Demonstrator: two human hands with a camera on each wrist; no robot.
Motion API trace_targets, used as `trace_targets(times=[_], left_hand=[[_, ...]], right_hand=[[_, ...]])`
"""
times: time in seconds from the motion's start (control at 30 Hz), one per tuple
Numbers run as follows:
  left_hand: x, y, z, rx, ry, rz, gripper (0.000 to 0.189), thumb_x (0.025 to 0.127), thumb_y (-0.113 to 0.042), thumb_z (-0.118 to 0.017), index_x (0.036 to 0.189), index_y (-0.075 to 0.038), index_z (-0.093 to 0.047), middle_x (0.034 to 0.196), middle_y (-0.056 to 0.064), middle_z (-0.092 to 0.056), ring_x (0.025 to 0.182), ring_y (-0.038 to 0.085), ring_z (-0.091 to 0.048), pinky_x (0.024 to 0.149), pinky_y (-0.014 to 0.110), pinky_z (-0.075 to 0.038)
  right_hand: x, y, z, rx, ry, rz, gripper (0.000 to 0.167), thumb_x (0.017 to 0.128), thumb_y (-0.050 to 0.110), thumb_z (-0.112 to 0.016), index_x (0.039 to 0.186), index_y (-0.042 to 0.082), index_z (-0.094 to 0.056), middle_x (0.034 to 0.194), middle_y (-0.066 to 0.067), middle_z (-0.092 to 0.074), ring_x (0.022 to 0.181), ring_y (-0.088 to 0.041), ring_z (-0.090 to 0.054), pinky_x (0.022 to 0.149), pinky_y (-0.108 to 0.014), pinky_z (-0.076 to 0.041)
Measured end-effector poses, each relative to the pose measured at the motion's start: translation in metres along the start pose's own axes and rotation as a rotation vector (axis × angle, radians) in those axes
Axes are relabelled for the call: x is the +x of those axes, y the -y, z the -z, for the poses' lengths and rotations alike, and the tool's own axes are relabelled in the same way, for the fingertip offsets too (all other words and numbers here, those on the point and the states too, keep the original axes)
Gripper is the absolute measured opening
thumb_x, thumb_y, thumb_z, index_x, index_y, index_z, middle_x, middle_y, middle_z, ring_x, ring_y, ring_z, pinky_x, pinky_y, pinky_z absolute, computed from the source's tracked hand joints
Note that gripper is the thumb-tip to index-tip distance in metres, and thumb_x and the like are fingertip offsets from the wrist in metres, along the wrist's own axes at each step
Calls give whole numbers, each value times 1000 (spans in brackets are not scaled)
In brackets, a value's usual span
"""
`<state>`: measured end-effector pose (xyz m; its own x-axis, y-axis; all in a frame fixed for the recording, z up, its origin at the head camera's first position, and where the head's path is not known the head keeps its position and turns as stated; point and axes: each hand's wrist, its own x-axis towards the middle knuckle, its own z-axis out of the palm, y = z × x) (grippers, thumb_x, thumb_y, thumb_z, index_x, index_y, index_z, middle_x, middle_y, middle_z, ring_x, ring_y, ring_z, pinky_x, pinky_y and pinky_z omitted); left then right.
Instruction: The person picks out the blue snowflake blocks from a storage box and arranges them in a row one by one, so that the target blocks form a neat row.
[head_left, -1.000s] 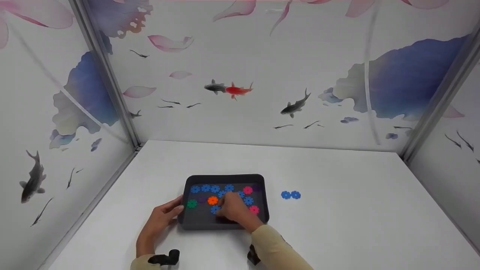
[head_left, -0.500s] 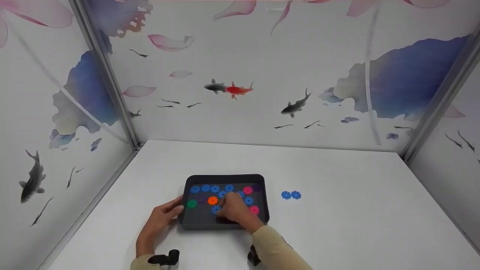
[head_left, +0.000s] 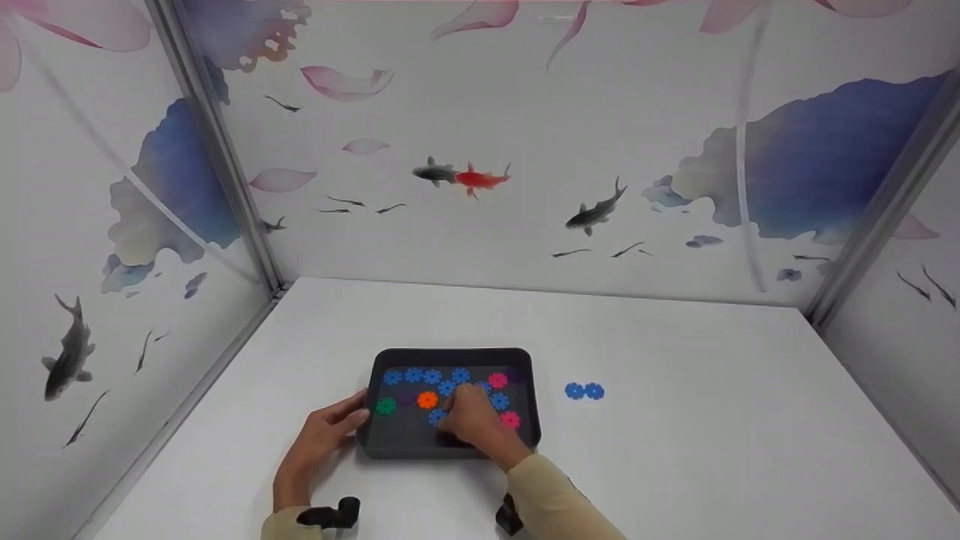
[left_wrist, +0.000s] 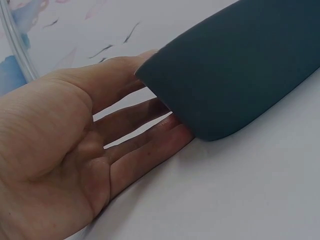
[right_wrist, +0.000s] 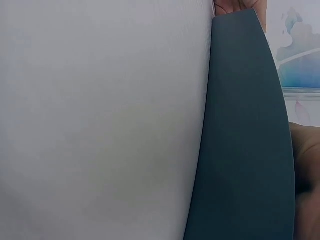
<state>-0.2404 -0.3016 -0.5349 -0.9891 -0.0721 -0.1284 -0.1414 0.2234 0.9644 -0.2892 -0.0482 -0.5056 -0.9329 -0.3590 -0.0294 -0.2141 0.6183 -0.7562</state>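
Observation:
In the head view, a dark tray (head_left: 405, 452) stands on the table with flower-shaped plastic snowflake discs spread inside. My left hand (head_left: 319, 442) touches the tray's left side; in the left wrist view its fairly straight fingers (left_wrist: 145, 155) lie against the wall. My right hand (head_left: 476, 416) reaches over the front rim with fingers curled down. Its fingertips pinch the edge of a blue snowflake disc (head_left: 436, 417) near the tray's front. An orange disc (head_left: 427, 400) and a green disc (head_left: 385, 406) lie further left. In the right wrist view the tray wall (right_wrist: 245, 125) hides most of this hand.
Two blue discs joined in a row (head_left: 584, 391) lie on the table right of the tray. More blue discs (head_left: 414, 374), pink ones (head_left: 498, 381) and dark purple ones sit in the tray. White printed panels (head_left: 525, 232) border the white table (head_left: 712, 420).
The blue disc at my right fingertips has shifted slightly to the right, toward the hand. My left hand and the tray stay put; the head view has drifted a little.

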Motion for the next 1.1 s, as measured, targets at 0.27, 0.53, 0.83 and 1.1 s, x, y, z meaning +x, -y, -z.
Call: trace_targets(times=[0.27, 0.53, 0.83, 1.1], left_hand=[[-1, -2, 1, 6, 3, -27, 56, 96, -33, -67, 147, -17, -51, 154, 13, -48, 139, 34, -50, 104, 45, -53], [0, -1, 1, 20, -8, -19, 55, 97, -32, -67, 147, -17, -52, 155, 12, -47, 141, 35, -48, 105, 47, -52], [0, -1, -1, 13, 1, -22, 54, 97, -31, -66, 147, -17, -51, 155, 12, -47, 141, 34, -48, 106, 47, -52], [-2, -1, 0, 10, 1, -19, 55, 97, -31, -67, 147, -17, -52, 154, 13, -48, 141, 34, -48, 106, 47, -52]], right_hand=[[-2, 3, 1, -60, 8, -14, 34, 81, 4, -80, 60, 9, -54, 55, 6, -31, 50, -10, -31, 47, -23, -27], [-2, 1, 3, -95, 17, -12, 58, 81, 9, -82, 50, 17, -33, 50, 8, -21, 43, -10, -24, 43, -23, -19], [-3, -5, 11, -113, 13, 20, 57, 80, 13, -82, 50, 17, -34, 49, 9, -23, 43, -10, -23, 43, -23, -19], [-2, -15, 30, -140, -43, 61, 36, 80, 17, -81, 59, 11, -51, 57, 7, -36, 51, -10, -33, 47, -23, -28]])
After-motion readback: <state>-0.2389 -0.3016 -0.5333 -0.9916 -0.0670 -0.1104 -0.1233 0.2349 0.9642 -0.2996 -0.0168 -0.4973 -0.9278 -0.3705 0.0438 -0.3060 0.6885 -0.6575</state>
